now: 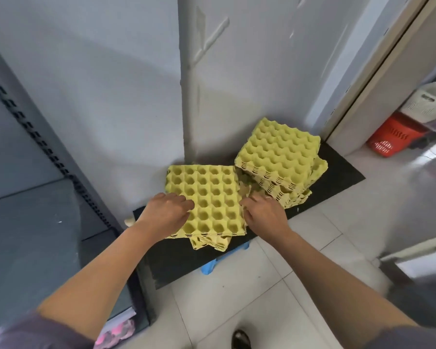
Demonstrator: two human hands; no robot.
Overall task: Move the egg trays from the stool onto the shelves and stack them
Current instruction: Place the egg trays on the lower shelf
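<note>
1. Yellow pulp egg trays sit in two piles on a black board over a blue stool (225,258), low against the wall.
2. The left hand (168,214) curls over the left edge of the near stack (204,200); the right hand (263,214) pinches its right edge. Both seem to be gripping.
3. Best to catch several nested trays together from underneath and lift level, since the lower trays sit skewed.
4. The far stack (280,152) leans untidily and waits.
5. The grey shelves (35,222) stand left, just beside the stool.
</note>
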